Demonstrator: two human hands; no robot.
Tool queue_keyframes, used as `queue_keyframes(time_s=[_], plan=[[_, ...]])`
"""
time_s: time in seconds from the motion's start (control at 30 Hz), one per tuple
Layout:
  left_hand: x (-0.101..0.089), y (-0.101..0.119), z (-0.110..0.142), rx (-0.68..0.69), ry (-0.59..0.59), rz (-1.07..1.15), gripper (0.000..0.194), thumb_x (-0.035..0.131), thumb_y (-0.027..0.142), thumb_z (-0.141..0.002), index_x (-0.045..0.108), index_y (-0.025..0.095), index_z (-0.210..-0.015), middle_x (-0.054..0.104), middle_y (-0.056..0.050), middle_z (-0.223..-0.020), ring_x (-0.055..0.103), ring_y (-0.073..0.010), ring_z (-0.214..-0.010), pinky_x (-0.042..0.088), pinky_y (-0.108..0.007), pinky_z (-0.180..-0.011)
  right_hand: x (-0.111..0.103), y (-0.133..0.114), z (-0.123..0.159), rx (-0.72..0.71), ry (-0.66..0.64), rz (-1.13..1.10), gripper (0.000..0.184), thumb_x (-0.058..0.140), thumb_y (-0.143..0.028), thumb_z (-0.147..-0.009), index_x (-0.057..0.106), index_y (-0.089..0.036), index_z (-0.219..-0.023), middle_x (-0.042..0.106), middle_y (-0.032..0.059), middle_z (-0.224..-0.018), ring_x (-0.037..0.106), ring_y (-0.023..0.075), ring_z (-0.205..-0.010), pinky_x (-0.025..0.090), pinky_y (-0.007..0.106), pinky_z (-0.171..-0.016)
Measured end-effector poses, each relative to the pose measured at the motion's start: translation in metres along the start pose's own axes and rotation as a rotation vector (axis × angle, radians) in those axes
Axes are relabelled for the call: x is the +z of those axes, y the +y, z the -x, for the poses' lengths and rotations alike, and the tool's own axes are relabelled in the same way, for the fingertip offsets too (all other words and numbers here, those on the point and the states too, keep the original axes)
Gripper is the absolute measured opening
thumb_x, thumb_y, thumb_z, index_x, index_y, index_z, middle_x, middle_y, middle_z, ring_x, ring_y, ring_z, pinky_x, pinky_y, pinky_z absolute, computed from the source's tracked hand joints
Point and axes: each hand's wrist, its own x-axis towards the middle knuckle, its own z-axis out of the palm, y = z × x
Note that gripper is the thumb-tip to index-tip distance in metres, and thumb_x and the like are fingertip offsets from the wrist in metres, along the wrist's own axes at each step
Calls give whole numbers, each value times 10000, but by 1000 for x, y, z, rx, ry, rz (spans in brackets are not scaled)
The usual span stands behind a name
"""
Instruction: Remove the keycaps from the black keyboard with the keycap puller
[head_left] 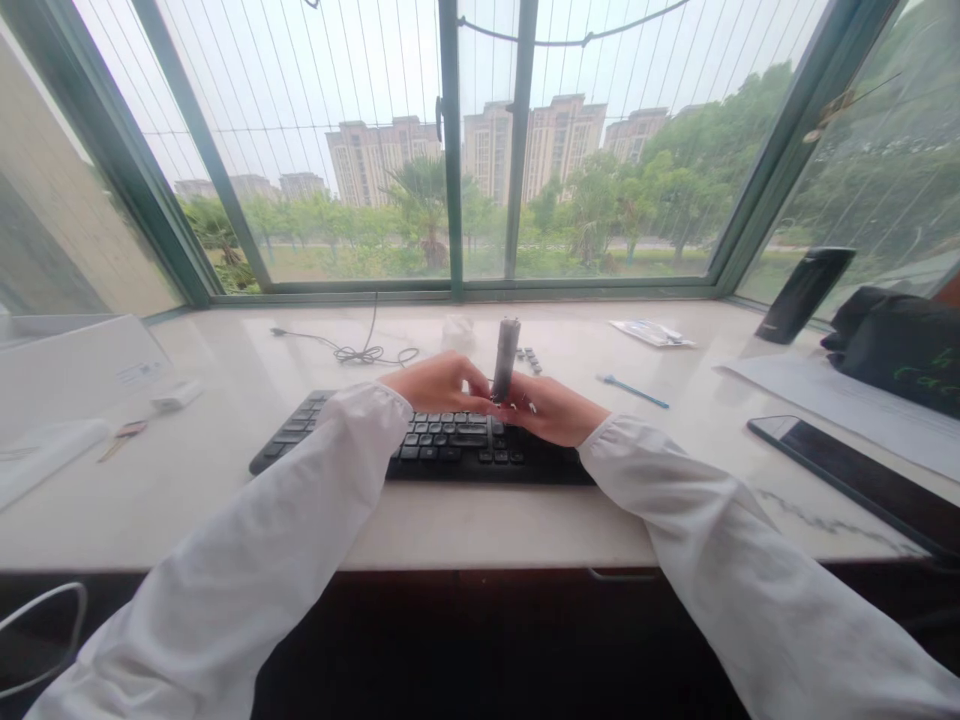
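Dark grey and slim, the elongated object (pixel 506 358) stands nearly upright above the black keyboard (pixel 429 441). Fingers of the right hand (pixel 553 409) grip its lower end; whether the left hand (pixel 439 383) grips cannot be told.

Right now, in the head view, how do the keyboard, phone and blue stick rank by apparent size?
Largest to smallest:
1. Keyboard, partly hidden
2. Phone, running to the right edge
3. Blue stick
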Motion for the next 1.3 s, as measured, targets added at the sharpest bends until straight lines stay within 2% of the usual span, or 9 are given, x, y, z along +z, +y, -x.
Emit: queue_keyframes(time_s=[0.1,0.27,0.37,0.5,0.67,0.83,1.03,1.2,1.3], plan=[[-3,4,1,2,-23,20,339,617,475,-810,747,164,-847,669,-12,-667,490,-75,-557,365,-209,-592,-1,-4,0,-25,28,40,179,536,-329,-892,596,-183,-975,655,22,-772,594,154,-679,429,252,-638],[-9,3,2,-68,-160,114,418,492,465,-897,739,133,-837,696,-54,-738,543,-99,-616,384,-212,-605,0,-9,-1,107,84,-45,145,580,-263,-838,571,-182,-959,669,17,-741,629,159,-671,457,244,-617],[-7,-3,1,-146,-210,155,396,412,399,-937,722,152,-943,704,-38,-833,501,-72,-563,384,-202,-587,2,-5,-1,112,74,-132,121,579,-207,-811,561,-190,-930,659,-6,-707,630,147,-641,471,240,-616],[6,-16,-4,-100,-115,91,247,486,230,-877,693,176,-1001,693,-10,-894,555,-86,-700,397,-181,-661,5,3,-1,87,46,-196,100,564,-203,-816,559,-191,-915,651,-11,-706,631,144,-633,487,248,-622],[22,-23,-11,96,-13,49,236,562,302,-856,701,201,-1017,681,-9,-905,585,-109,-789,405,-193,-729,2,3,1,97,40,-227,173,594,-281,-829,573,-176,-965,678,32,-794,640,167,-687,511,277,-650],[23,-20,-13,65,21,41,215,628,233,-788,717,195,-980,679,0,-851,594,-115,-781,403,-190,-713,-5,-8,4,98,-70,-240,340,606,-421,-840,584,-157,-1053,681,61,-862,644,185,-762,513,283,-690],[19,-16,-11,-20,57,4,193,645,324,-779,735,159,-821,664,0,-725,536,-98,-667,373,-188,-628,1,-13,0,157,86,-66,338,554,-468,-860,636,-149,-936,631,27,-684,589,156,-617,456,256,-588],[19,-15,-9,-15,75,49,178,663,314,-758,752,174,-825,653,10,-670,505,-81,-612,365,-189,-617,4,-11,0,50,54,-38,277,575,-419,-858,654,-165,-937,668,32,-767,607,156,-673,470,253,-648],[19,-16,-9,-10,80,43,201,647,332,-771,754,171,-826,642,5,-645,499,-83,-597,363,-196,-615,5,-10,0,58,69,-3,258,560,-402,-871,652,-170,-938,672,29,-759,603,156,-663,461,252,-636]])
